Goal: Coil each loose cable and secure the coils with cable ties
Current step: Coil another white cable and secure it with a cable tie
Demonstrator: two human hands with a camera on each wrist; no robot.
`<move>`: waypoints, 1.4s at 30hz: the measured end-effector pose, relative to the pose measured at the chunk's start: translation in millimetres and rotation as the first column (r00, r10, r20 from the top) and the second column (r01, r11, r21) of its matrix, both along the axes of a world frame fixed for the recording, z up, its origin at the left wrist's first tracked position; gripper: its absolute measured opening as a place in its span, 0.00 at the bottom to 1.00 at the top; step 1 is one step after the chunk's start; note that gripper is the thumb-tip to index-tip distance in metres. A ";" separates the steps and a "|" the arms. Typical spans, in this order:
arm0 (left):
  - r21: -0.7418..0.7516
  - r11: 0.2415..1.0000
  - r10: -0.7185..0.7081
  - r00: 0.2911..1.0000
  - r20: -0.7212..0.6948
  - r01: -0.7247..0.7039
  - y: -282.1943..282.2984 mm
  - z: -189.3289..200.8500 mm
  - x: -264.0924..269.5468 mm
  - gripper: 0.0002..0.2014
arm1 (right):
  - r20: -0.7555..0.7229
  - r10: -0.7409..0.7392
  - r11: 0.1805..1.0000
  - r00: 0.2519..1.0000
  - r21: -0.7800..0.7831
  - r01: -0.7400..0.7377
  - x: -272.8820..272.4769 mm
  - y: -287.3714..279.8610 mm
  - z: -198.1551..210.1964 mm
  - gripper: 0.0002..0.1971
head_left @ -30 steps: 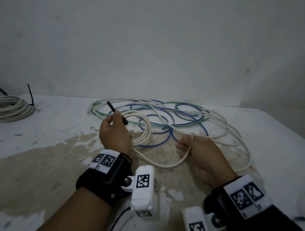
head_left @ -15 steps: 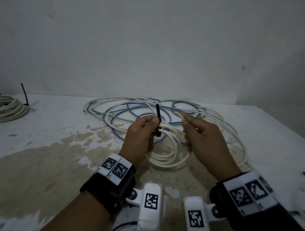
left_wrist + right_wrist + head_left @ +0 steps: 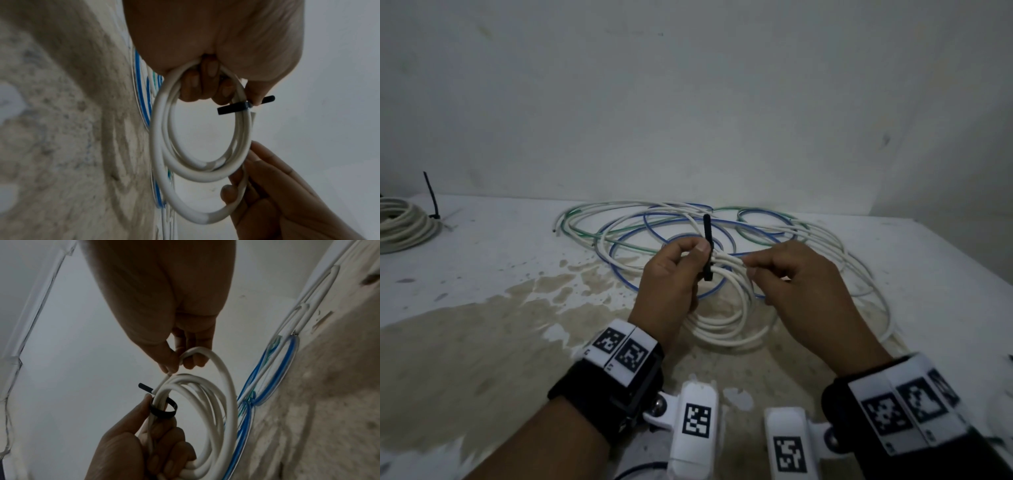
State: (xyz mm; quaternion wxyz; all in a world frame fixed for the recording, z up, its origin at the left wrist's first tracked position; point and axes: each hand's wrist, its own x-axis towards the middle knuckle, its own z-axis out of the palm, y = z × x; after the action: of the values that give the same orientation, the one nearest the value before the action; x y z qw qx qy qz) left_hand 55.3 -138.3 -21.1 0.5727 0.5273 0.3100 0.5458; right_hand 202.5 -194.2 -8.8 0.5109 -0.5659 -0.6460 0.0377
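My left hand (image 3: 678, 274) grips a coil of white cable (image 3: 726, 318) and pins a black cable tie (image 3: 707, 250) against it with the thumb. The tie stands upright across the strands; in the right wrist view the black cable tie (image 3: 162, 408) bends around the white coil (image 3: 205, 410). My right hand (image 3: 787, 277) pinches a strand of the same white cable (image 3: 197, 353) just right of the tie. In the left wrist view the coil (image 3: 197, 146) hangs from my left hand's fingers (image 3: 203, 84), with the tie (image 3: 242, 105) crossing it.
Loose white, blue and green cables (image 3: 688, 222) sprawl over the stained white table (image 3: 482, 308) behind my hands. A tied white coil (image 3: 400, 229) with a black tie (image 3: 431, 195) lies at the far left. A wall rises close behind.
My left hand brought the coil and tie toward the middle and turned the tie upright. My right hand rose from the table and closed in on the strands beside the tie.
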 end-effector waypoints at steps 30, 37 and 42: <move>0.019 1.000 -0.021 0.999 -0.024 0.022 -9.4 2.4 5.1 0.05 | -0.248 0.032 0.999 0.968 -0.018 -0.037 -8.5 -0.5 3.0 0.13; -0.040 0.998 0.053 0.995 0.089 -0.050 -4.0 4.5 3.7 0.05 | -0.235 0.072 0.996 0.969 -0.037 -0.083 -10.8 -0.6 5.6 0.13; -0.045 0.998 0.048 0.993 0.111 -0.043 -3.1 4.0 3.3 0.04 | -0.128 -0.009 0.999 0.992 -0.035 0.004 -5.6 0.6 2.6 0.10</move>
State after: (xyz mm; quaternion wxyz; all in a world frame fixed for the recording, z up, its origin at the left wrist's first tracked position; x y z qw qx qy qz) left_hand 58.7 -141.4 -17.1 0.5876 0.4763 0.3007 0.5809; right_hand 196.9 -193.5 -6.2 0.5415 -0.5731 -0.6094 0.0834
